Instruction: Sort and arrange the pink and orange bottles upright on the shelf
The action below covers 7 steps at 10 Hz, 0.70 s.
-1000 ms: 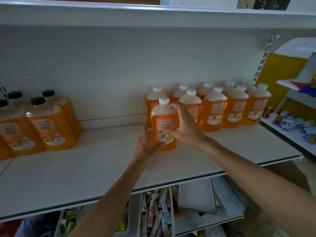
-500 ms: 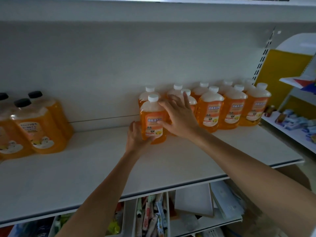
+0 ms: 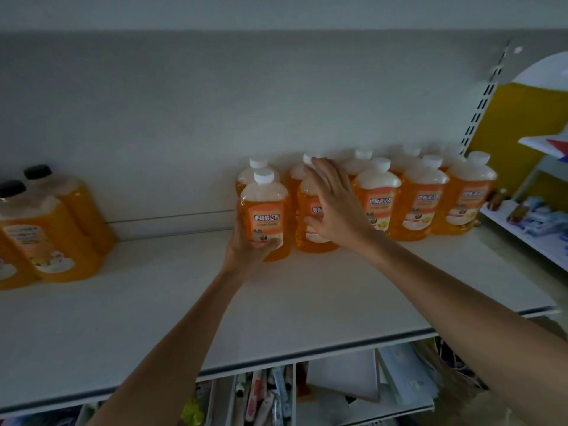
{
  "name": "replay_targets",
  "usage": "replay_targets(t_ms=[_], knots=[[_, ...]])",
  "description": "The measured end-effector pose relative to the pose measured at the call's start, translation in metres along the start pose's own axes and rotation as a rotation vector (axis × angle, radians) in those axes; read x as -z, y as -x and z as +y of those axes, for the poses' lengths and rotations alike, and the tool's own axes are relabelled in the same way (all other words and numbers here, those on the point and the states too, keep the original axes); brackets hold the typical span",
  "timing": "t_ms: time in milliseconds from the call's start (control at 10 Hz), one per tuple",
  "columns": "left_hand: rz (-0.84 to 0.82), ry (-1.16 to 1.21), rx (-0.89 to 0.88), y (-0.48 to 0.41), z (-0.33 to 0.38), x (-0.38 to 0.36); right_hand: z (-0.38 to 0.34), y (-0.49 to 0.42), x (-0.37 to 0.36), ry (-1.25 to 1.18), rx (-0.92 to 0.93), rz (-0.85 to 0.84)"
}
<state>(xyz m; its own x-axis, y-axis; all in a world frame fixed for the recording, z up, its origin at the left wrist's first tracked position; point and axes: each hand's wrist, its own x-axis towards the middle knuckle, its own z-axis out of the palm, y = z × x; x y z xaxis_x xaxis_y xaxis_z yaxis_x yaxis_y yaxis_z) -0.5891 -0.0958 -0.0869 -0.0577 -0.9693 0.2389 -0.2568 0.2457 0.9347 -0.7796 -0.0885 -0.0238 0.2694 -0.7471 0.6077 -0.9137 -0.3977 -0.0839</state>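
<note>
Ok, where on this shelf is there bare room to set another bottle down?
Widest bare patch: the shelf between the black-capped bottles at left and the front bottle the left hand holds. The front strip before the white-capped row is bare too. Crowded: back right, two rows packed.

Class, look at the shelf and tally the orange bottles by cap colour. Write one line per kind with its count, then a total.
white-capped orange bottles: 10 (one cap hidden behind the right hand)
black-capped orange bottles: 2
orange bottle cut off at the left edge, cap out of view: 1
Total: 13
</note>
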Motion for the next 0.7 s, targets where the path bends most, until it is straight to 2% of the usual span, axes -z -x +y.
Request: replay_targets(t_ms=[300, 400, 500, 700], knots=[[0.022, -0.091, 0.062, -0.004, 0.002, -0.009, 0.000, -0.003, 0.000, 0.013, 0.010, -0.021], [-0.045, -0.092, 0.072, -0.006, 0.003, -0.003, -0.001, -0.001, 0.000, 0.038, 0.030, 0.008], [-0.106, -0.156, 0.082, -0.003, 0.013, 0.005, -0.004, -0.001, 0.006, 0.067, 0.028, -0.028], [-0.107, -0.359, 0.159, 0.007, 0.020, 0.039, -0.011, 0.000, 0.021, 0.158, -0.031, -0.125]])
